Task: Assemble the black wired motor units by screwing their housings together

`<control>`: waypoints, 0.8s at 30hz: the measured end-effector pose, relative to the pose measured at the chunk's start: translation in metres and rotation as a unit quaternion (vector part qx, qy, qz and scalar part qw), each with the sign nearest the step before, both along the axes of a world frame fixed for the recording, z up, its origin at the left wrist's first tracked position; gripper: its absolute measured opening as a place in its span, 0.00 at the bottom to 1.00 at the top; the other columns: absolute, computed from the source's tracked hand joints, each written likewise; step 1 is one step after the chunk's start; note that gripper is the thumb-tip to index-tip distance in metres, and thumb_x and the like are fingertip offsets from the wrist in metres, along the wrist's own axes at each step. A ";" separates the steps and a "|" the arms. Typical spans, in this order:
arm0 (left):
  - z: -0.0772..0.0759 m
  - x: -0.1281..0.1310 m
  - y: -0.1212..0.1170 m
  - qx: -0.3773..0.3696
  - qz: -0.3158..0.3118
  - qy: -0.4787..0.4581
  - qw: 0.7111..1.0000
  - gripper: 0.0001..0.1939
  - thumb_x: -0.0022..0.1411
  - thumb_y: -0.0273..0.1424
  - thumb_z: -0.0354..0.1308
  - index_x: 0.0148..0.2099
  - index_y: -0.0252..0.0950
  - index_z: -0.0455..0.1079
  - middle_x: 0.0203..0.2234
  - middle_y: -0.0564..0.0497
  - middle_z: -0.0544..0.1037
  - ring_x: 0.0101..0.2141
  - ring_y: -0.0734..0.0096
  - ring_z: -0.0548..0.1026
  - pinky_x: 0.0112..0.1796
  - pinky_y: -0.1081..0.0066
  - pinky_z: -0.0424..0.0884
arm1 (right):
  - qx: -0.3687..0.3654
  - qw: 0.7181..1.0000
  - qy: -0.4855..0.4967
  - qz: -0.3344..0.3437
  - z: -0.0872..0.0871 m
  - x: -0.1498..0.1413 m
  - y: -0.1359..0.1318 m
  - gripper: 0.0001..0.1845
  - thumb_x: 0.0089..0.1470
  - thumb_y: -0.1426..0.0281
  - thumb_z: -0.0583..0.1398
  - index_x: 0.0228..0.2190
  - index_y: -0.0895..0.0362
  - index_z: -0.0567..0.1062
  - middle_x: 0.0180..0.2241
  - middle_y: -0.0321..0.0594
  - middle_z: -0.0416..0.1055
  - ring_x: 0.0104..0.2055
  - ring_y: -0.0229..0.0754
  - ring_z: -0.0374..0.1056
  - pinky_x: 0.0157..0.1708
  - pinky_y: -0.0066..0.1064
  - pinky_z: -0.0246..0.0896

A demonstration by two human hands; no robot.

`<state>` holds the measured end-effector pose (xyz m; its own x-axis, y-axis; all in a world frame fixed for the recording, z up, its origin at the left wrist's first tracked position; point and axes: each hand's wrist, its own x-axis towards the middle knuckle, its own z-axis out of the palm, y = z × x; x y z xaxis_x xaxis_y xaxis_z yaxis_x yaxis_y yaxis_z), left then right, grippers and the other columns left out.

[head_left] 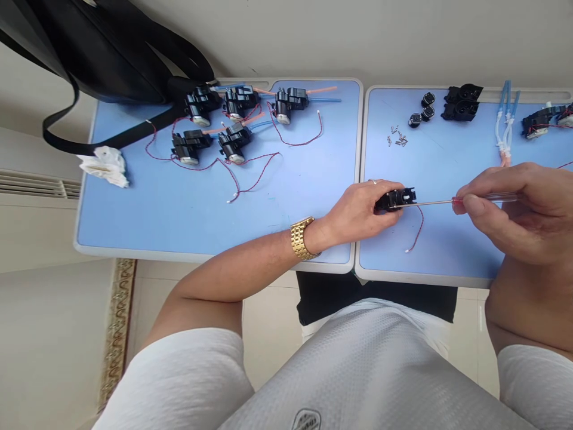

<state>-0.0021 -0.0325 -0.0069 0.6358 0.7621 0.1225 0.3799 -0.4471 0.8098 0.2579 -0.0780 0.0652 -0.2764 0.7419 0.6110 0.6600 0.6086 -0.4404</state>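
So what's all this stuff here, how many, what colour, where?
Tables: two, blue, side by side.
Bag: one, black, upper left.
Vent: one, pale, far left.
Tissue: one, white, left table.
Wired assemblies: five, mostly black, left table; others, right edge.
Round parts: three, black and silvery, right table.
Screws: several, silvery, right table.
Housings: apparently two, black, right table.
Tubes: several, blue and whitish, right table.
Held assembly: one, black, right table.
Screwdriver: one, reddish-clear handle, over right table.
Watch: one, gold, left wrist.
Shirt: one, pale grey, bottom.
Left hand: one, bare, on held assembly.
Right hand: one, bare, on screwdriver.
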 end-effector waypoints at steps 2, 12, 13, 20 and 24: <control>0.001 0.000 0.000 -0.002 0.001 0.022 1.000 0.20 0.70 0.32 0.64 0.62 0.37 0.79 0.52 0.47 0.89 0.50 0.61 0.86 0.54 0.64 0.80 | 0.005 1.000 -0.013 0.009 0.002 0.000 0.000 0.04 0.66 0.70 0.68 0.36 0.50 0.81 0.28 0.24 0.81 0.25 0.29 0.74 0.23 0.25 0.61; 0.002 0.001 0.000 0.005 -0.011 0.070 0.997 0.22 0.71 0.33 0.63 0.65 0.36 0.78 0.55 0.46 0.88 0.52 0.58 0.86 0.55 0.63 0.80 | -0.003 0.997 -0.069 0.021 0.008 0.003 -0.004 0.03 0.68 0.69 0.69 0.39 0.49 0.80 0.30 0.21 0.82 0.27 0.28 0.75 0.24 0.25 0.60; 0.002 0.001 0.000 0.005 -0.012 0.071 0.997 0.22 0.72 0.33 0.62 0.65 0.36 0.78 0.55 0.46 0.88 0.52 0.58 0.86 0.55 0.63 0.80 | 0.001 0.997 -0.078 0.012 0.008 0.003 -0.004 0.03 0.69 0.67 0.69 0.39 0.48 0.80 0.29 0.20 0.82 0.27 0.28 0.75 0.24 0.26 0.59; 0.002 0.000 -0.001 0.011 -0.014 0.081 0.997 0.22 0.73 0.33 0.62 0.66 0.37 0.77 0.55 0.46 0.88 0.54 0.58 0.86 0.57 0.62 0.79 | 0.057 0.989 -0.134 -0.034 0.004 0.005 0.002 0.14 0.72 0.54 0.67 0.36 0.48 0.79 0.18 0.21 0.70 0.21 0.30 0.67 0.21 0.31 0.51; 0.002 0.000 -0.001 0.010 -0.015 0.079 0.997 0.22 0.72 0.33 0.62 0.66 0.37 0.77 0.56 0.46 0.87 0.53 0.58 0.86 0.56 0.63 0.80 | 0.017 0.993 -0.117 -0.014 0.005 0.003 -0.002 0.11 0.74 0.57 0.65 0.39 0.48 0.79 0.27 0.23 0.79 0.26 0.31 0.73 0.23 0.31 0.56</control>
<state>-0.0024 -0.0333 -0.0049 0.6707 0.7409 0.0347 0.4882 -0.4762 0.7314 0.2607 -0.0801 0.0699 -0.3925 0.7310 0.5582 0.7588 0.6003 -0.2526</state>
